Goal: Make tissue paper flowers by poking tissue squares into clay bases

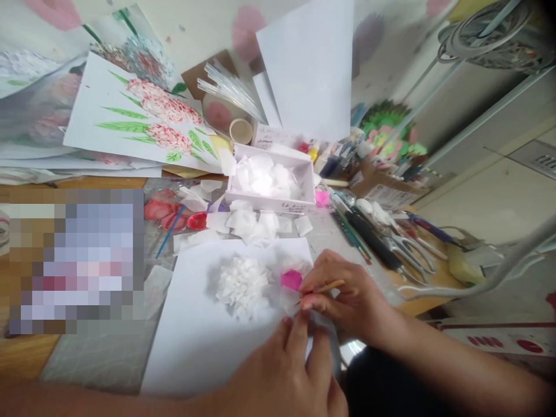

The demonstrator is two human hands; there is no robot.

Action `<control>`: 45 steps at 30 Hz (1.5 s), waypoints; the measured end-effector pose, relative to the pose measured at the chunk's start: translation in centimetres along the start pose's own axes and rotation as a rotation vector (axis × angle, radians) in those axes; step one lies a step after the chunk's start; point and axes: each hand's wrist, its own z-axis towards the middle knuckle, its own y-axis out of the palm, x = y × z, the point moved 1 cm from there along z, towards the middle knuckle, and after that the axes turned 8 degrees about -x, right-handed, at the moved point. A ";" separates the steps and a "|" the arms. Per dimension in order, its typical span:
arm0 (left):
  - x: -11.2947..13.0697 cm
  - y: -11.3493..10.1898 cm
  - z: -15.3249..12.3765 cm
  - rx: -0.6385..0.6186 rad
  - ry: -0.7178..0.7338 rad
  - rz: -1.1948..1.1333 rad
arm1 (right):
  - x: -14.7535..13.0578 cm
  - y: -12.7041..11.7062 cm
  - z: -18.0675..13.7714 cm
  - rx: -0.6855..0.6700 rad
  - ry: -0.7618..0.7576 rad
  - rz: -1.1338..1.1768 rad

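A ruffled white paper flower [243,285] lies on a white sheet of paper [186,341]. My right hand [347,295] is closed in a pinch around a thin wooden stick [330,285], its tip pointing down to the left. Beside that tip is a small, pale, see-through scrap [287,302], partly hidden by fingers. My left hand [289,362] reaches up from below, fingers stretched over the sheet, with fingertips at the scrap and close to the right hand's fingers. A bright pink paper piece [291,280] sits between the flower and my right hand.
Behind the sheet stands a white box [271,200] of tissue pieces, with loose tissue squares [249,225] before it. Red dishes [167,208] and a blue stick [170,231] lie left. Scissors [408,246] and brushes [354,234] lie right, near a grey cable [478,284].
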 end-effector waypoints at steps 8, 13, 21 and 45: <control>0.1 -0.2 0.0 0.030 0.034 -0.004 | -0.2 -0.4 0.0 -0.083 -0.117 -0.216; 0.1 -0.2 0.2 0.048 0.038 0.038 | -0.7 -0.7 -0.4 -0.158 -0.168 -0.289; 0.0 0.2 0.0 0.007 -0.022 -0.022 | -1.0 -0.6 -0.9 -0.194 -0.186 -0.364; -0.3 -1.1 0.6 0.117 0.159 0.123 | 0.1 -0.4 -0.9 -0.089 -0.286 -0.466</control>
